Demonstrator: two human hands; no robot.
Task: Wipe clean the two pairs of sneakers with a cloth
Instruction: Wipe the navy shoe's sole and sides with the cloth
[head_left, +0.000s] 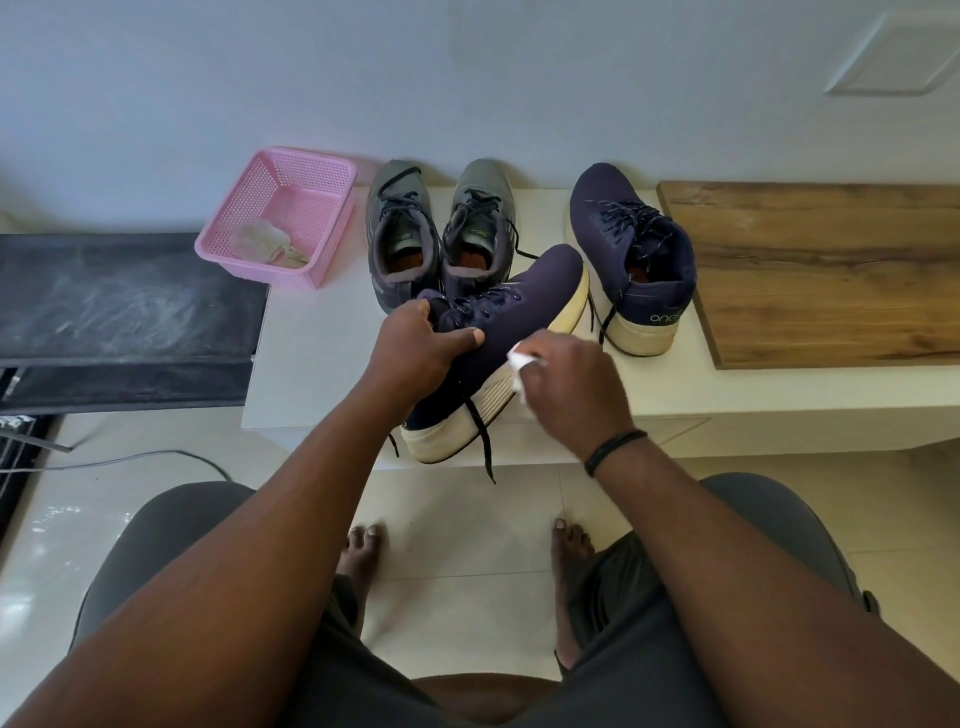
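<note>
Right now my left hand (415, 348) is clenched around the collar of a navy sneaker (498, 332), holding it tilted with its heel toward me, over the white counter (311, 374). My right hand (571, 384), just right of it, pinches a white cloth (519, 364) against the shoe's pale sole edge. Beyond my right hand the other navy sneaker (631, 254) stands upright; beyond my left, the grey pair (441, 228), and farther left a pink basket (280, 218).
</note>
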